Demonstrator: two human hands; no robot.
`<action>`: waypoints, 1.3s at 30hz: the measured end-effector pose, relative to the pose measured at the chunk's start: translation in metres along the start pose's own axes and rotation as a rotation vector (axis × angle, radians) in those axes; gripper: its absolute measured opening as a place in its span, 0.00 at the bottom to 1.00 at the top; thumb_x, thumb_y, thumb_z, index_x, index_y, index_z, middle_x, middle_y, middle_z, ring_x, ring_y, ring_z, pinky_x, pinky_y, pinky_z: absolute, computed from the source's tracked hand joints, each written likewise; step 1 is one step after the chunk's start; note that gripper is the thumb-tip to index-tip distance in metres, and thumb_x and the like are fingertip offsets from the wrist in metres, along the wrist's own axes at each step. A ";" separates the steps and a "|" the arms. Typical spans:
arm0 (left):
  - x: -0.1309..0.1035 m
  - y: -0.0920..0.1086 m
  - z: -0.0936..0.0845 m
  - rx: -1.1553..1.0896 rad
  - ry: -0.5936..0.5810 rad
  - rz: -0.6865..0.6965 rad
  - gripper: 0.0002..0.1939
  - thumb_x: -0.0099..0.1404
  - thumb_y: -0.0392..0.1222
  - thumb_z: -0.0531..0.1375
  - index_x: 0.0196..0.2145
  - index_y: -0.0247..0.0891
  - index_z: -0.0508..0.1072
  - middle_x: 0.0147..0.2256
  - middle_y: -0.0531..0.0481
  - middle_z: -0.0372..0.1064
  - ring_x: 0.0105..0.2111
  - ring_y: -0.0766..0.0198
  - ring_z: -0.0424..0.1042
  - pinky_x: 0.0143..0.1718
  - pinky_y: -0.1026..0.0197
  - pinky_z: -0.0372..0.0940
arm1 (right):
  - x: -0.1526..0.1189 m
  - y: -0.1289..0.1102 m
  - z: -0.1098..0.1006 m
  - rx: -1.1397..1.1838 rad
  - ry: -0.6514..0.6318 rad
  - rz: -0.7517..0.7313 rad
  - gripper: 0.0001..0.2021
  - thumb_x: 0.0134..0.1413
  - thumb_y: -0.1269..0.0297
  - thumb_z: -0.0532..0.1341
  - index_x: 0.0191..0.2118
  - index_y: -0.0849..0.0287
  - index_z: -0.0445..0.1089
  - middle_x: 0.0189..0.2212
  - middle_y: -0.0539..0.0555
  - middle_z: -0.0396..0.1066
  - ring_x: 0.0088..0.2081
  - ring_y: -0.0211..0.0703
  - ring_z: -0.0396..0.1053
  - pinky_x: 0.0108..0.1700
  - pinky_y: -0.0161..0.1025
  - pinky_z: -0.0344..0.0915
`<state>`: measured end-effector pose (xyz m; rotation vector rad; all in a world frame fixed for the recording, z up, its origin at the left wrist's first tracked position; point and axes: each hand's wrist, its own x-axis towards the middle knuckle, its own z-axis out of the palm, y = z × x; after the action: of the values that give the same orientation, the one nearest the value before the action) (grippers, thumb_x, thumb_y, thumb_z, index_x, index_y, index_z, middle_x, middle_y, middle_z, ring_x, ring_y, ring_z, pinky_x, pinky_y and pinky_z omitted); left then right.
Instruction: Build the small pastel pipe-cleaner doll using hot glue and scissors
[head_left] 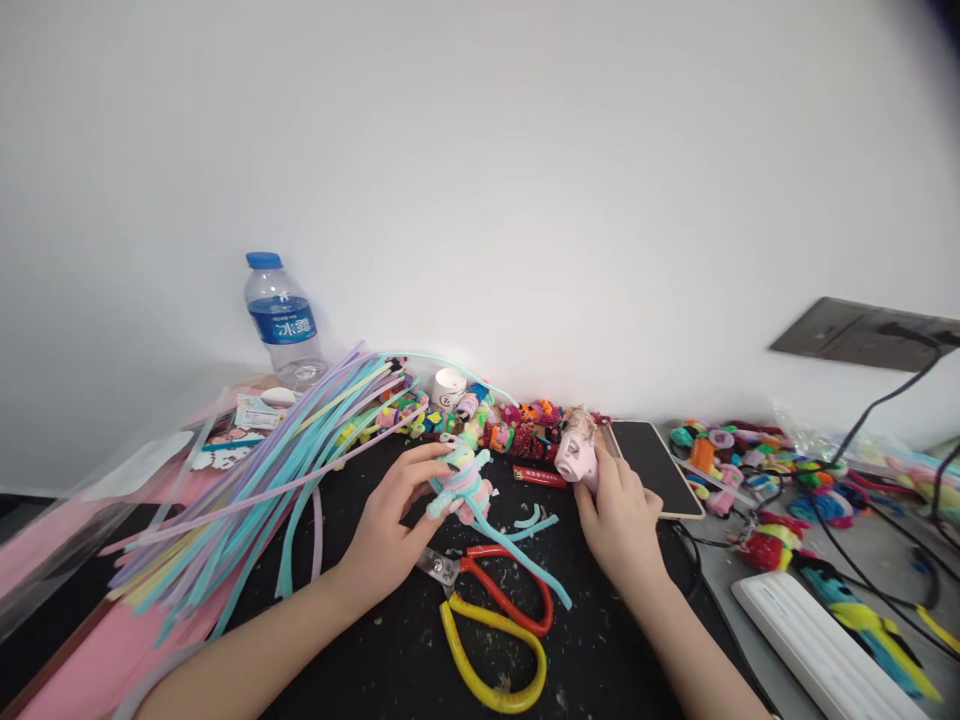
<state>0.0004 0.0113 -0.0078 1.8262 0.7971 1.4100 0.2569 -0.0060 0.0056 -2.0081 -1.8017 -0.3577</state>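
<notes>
My left hand (396, 515) pinches a small figure (461, 480) of mint, blue and pink pipe cleaner between thumb and fingers. A long blue strand (536, 570) trails from the figure down to the right. My right hand (619, 515) is closed on a pale pink glue gun (577, 455), whose front points up and left, apart from the figure. Below the figure, scissors (499, 625) with one red and one yellow handle lie on the black mat (592, 640). Short blue pieces (532, 522) rest between the hands.
Pastel pipe cleaners (300, 480) lie in a bundle at left, before a water bottle (285, 320). Colourful figures (525, 435) line the wall. At right are a tablet (652, 465), a white power strip (821, 645), black cables and more fuzzy pieces (772, 540).
</notes>
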 end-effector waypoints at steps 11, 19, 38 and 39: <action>0.000 0.002 -0.002 0.053 -0.060 0.017 0.14 0.61 0.30 0.56 0.43 0.44 0.65 0.51 0.44 0.59 0.52 0.57 0.63 0.48 0.56 0.66 | -0.007 -0.017 -0.008 0.112 0.147 -0.158 0.23 0.50 0.68 0.56 0.54 0.55 0.58 0.49 0.60 0.59 0.49 0.57 0.56 0.48 0.54 0.54; 0.000 0.003 0.002 -0.073 -0.122 -0.044 0.14 0.60 0.31 0.56 0.43 0.42 0.66 0.51 0.41 0.60 0.50 0.55 0.64 0.47 0.54 0.66 | -0.025 -0.042 -0.020 0.490 0.004 -0.635 0.17 0.47 0.58 0.63 0.43 0.57 0.63 0.39 0.57 0.65 0.42 0.51 0.63 0.42 0.46 0.59; 0.003 0.008 0.006 -0.364 -0.231 -0.286 0.14 0.59 0.30 0.58 0.41 0.45 0.66 0.50 0.48 0.63 0.48 0.59 0.68 0.47 0.56 0.66 | -0.026 -0.044 -0.019 0.767 -0.048 -0.464 0.07 0.55 0.72 0.51 0.29 0.58 0.63 0.26 0.53 0.63 0.30 0.43 0.62 0.32 0.40 0.59; 0.004 0.010 0.007 -0.376 -0.237 -0.298 0.14 0.59 0.30 0.58 0.41 0.44 0.66 0.50 0.48 0.64 0.48 0.59 0.68 0.47 0.56 0.66 | -0.026 -0.043 -0.018 0.767 -0.052 -0.457 0.07 0.55 0.72 0.51 0.29 0.58 0.62 0.26 0.52 0.63 0.30 0.42 0.61 0.32 0.40 0.59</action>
<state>0.0082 0.0074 0.0014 1.4795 0.6051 1.0473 0.2124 -0.0341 0.0159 -1.0915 -2.0044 0.2424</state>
